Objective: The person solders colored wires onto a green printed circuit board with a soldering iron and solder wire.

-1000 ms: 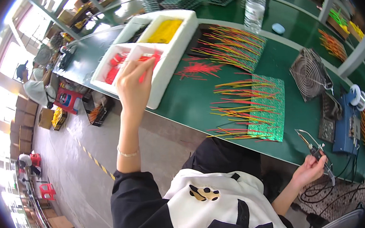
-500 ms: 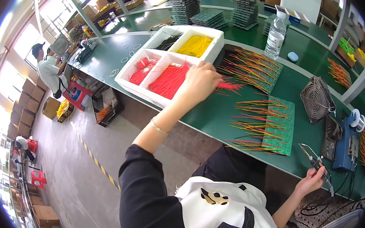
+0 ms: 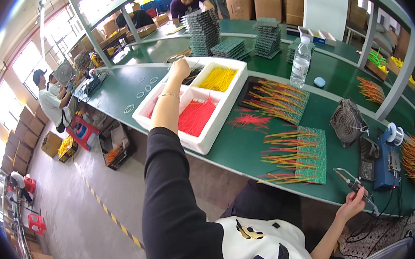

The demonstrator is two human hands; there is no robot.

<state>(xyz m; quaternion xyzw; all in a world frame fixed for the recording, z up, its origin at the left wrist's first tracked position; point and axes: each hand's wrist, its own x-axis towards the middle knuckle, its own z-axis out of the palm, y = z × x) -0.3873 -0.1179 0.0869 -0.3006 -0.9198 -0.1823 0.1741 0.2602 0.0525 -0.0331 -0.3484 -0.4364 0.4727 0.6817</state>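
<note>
My left hand is over the far left part of a white foam tray, by the compartment of black wires. Its fingers are pinched together, and anything between them is too small to make out. Yellow wires and red wires fill other compartments. Low on the right, my right hand grips a soldering iron, its tip pointing up and left. Nearest to it lies a green circuit board with rows of red and yellow wires sticking out leftward.
Loose red wires lie beside the tray, near a second wired board. A water bottle, small fan, blue soldering station and solder spool stand rightward. Board stacks rise behind; a co-worker sits beyond.
My left hand has moved away from the red wires, left and farther out to the black-wire compartment. The view has shifted slightly. My right hand keeps its grip on the soldering iron.
</note>
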